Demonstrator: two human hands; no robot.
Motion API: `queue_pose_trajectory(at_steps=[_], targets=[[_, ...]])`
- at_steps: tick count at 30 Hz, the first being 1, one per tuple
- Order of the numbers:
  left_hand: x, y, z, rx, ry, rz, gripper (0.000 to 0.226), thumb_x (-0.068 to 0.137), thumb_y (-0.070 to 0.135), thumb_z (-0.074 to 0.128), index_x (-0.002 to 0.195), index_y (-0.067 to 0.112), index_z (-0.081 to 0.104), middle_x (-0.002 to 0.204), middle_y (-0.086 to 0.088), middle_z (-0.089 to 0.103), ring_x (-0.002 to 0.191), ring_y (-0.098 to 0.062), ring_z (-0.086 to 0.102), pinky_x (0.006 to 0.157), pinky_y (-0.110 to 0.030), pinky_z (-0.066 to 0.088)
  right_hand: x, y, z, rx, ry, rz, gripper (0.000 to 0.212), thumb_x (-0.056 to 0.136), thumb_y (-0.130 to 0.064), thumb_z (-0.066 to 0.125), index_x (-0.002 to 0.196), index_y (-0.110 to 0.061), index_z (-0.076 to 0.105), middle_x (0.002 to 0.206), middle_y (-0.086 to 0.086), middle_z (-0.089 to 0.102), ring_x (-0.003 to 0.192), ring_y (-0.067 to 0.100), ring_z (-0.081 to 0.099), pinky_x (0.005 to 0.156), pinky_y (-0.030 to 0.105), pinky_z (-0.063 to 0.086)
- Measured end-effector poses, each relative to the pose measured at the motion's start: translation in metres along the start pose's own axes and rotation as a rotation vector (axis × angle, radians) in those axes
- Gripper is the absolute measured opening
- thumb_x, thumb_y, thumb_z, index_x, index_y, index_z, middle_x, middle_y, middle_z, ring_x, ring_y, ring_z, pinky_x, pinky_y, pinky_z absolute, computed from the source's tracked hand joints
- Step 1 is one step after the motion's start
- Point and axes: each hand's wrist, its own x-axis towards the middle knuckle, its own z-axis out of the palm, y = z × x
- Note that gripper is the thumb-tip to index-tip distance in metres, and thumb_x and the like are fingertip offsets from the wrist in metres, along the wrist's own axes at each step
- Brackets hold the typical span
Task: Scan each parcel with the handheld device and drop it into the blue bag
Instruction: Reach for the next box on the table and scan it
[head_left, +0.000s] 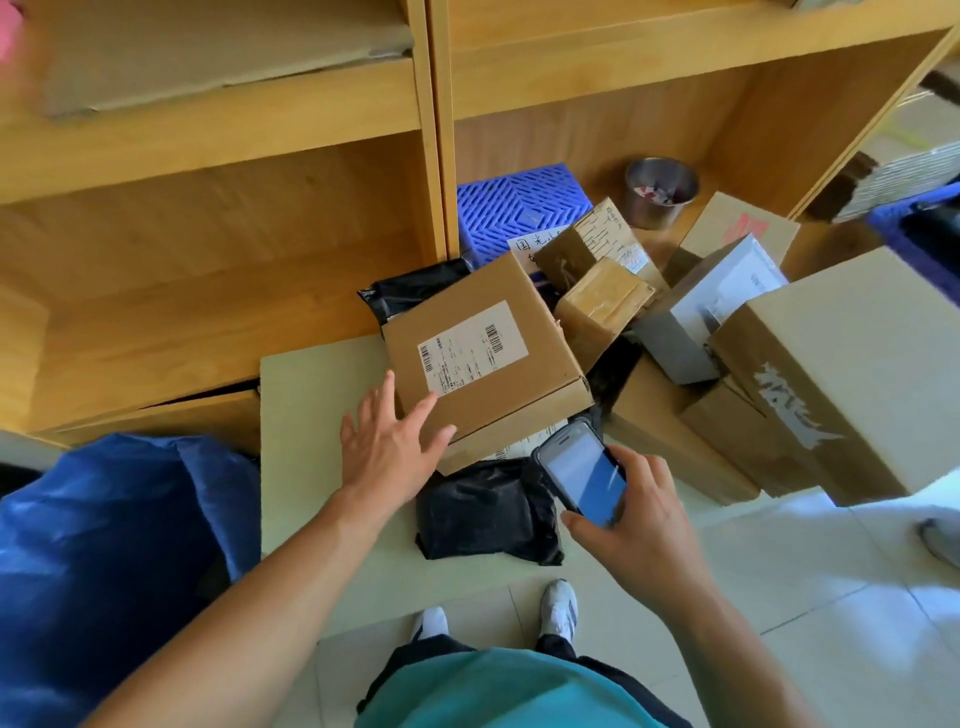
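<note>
Right hand (636, 512) gripping scanner (582, 475), barcode-labelled box (480, 353)

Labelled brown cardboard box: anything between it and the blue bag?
Nothing visible. The labelled brown cardboard box sits under the open left hand; only bare pale board separates it from the blue bag.

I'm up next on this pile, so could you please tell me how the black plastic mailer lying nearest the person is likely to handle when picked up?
The black mailer looks wrinkled and soft, so it will probably flop and sag rather than hold shape. Its glossy film may be slippery, so a pinch at one bunched edge seems safer. It lies partly under the labelled box, so it could drag when pulled.
</note>
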Motion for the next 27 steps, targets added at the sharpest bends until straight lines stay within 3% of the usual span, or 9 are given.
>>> queue_pose_trajectory(at_steps=[3, 5, 8, 12, 15, 20, 24, 27], targets=[[0.007, 0.006, 0.003, -0.068, -0.103, -0.201, 0.082, 0.089, 0.085, 0.028, 0.159, 0.050, -0.001, 0.168, -0.025, 0.001, 0.143, -0.050, 0.036, 0.106, -0.055, 0.048, 0.016, 0.006, -0.011, -0.041, 0.001, -0.030, 0.092, 0.073, -0.050, 0.085, 0.147, -0.028, 0.034, 0.121, -0.010, 0.036, 0.106, 0.014, 0.046, 0.076, 0.023, 0.045], [0.009, 0.014, 0.003, -0.135, -0.175, -0.272, 0.087, 0.085, 0.089, 0.027, 0.154, 0.055, -0.013, 0.162, -0.027, 0.020, 0.128, -0.048, 0.053, 0.092, -0.050, 0.057, 0.027, 0.009, -0.017, -0.076, -0.015, -0.044, 0.093, 0.072, -0.050, 0.085, 0.147, -0.027, 0.034, 0.120, -0.010, 0.036, 0.106, 0.014, 0.046, 0.074, 0.023, 0.044], [0.011, 0.027, 0.003, -0.301, -0.255, -0.331, 0.095, 0.080, 0.093, 0.034, 0.155, 0.054, -0.010, 0.143, -0.014, 0.052, 0.113, -0.035, 0.062, 0.082, -0.042, 0.058, 0.041, 0.010, -0.024, -0.092, -0.036, -0.071, 0.094, 0.073, -0.050, 0.085, 0.148, -0.026, 0.034, 0.122, -0.007, 0.038, 0.106, 0.015, 0.047, 0.072, 0.023, 0.042], [0.011, 0.039, 0.009, -0.564, -0.328, -0.409, 0.108, 0.076, 0.091, 0.050, 0.158, 0.051, -0.006, 0.160, -0.006, 0.040, 0.132, -0.032, 0.053, 0.094, -0.041, 0.050, 0.055, 0.012, -0.029, -0.097, -0.062, -0.101, 0.094, 0.072, -0.053, 0.085, 0.147, -0.028, 0.034, 0.119, -0.009, 0.037, 0.104, 0.012, 0.045, 0.066, 0.017, 0.039], [0.012, 0.047, 0.010, -0.646, -0.281, -0.427, 0.112, 0.076, 0.084, 0.061, 0.160, 0.048, -0.004, 0.161, -0.005, 0.035, 0.134, -0.029, 0.049, 0.091, -0.035, 0.044, 0.062, 0.015, -0.034, -0.099, -0.062, -0.127, 0.093, 0.072, -0.054, 0.084, 0.146, -0.027, 0.035, 0.116, -0.009, 0.037, 0.102, 0.011, 0.045, 0.063, 0.013, 0.039], [0.011, 0.065, 0.005, -0.607, -0.184, -0.457, 0.115, 0.073, 0.080, 0.070, 0.156, 0.055, -0.005, 0.141, -0.010, 0.042, 0.107, -0.023, 0.054, 0.080, -0.035, 0.051, 0.067, 0.024, -0.039, -0.084, -0.062, -0.134, 0.093, 0.072, -0.053, 0.085, 0.146, -0.028, 0.035, 0.118, -0.010, 0.037, 0.102, 0.010, 0.046, 0.070, 0.020, 0.047], [0.004, 0.077, 0.002, -0.503, -0.001, -0.407, 0.128, 0.071, 0.069, 0.080, 0.156, 0.049, -0.013, 0.135, -0.006, 0.039, 0.110, -0.028, 0.056, 0.072, -0.042, 0.059, 0.067, 0.026, -0.041, -0.081, -0.068, -0.132, 0.093, 0.073, -0.051, 0.085, 0.147, -0.026, 0.035, 0.125, -0.007, 0.040, 0.105, 0.012, 0.047, 0.070, 0.019, 0.046], [-0.004, 0.081, 0.003, -0.424, 0.120, -0.331, 0.127, 0.073, 0.058, 0.085, 0.159, 0.047, -0.008, 0.154, -0.013, 0.026, 0.125, -0.037, 0.048, 0.078, -0.048, 0.060, 0.064, 0.025, -0.040, -0.084, -0.087, -0.123, 0.093, 0.074, -0.049, 0.086, 0.148, -0.025, 0.034, 0.125, -0.006, 0.039, 0.107, 0.012, 0.046, 0.066, 0.013, 0.039]])
